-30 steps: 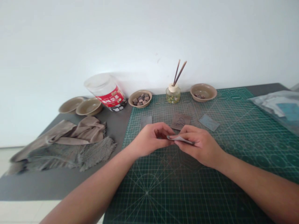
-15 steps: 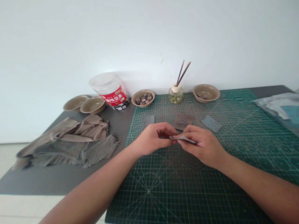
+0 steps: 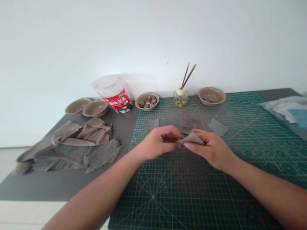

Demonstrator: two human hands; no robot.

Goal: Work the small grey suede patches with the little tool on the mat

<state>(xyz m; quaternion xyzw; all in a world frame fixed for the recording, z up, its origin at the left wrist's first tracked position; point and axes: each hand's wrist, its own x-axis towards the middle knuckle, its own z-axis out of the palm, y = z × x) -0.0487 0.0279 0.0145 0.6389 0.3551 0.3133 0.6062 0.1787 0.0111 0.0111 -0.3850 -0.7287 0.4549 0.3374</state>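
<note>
A small grey sheet (image 3: 192, 138) is held above the green cutting mat (image 3: 168, 198). My right hand (image 3: 212, 148) pinches it between thumb and fingers, with its face tilted up. At the sheet's left end my left hand (image 3: 163, 142) is closed, thumb and fingertips together; whether something small sits between them is hidden. Just behind the hands lies a brown square with writing (image 3: 188, 124). A grey rectangle (image 3: 153, 124) is on the mat to the left, and a blue-grey one (image 3: 217, 126) to the right.
Along the wall stand a bowl of stones (image 3: 147, 101), a reed diffuser (image 3: 180, 96), another bowl with a few stones (image 3: 212, 95), a plastic jar (image 3: 115, 95) and two bowls (image 3: 95, 108). A brown cloth (image 3: 72, 147) lies left, a plastic bag (image 3: 287, 111) right.
The grey sheet was seen nearly edge-on; it is now tilted so more of its face shows. My right hand's fingers have shifted on it, while my left hand has hardly moved.
</note>
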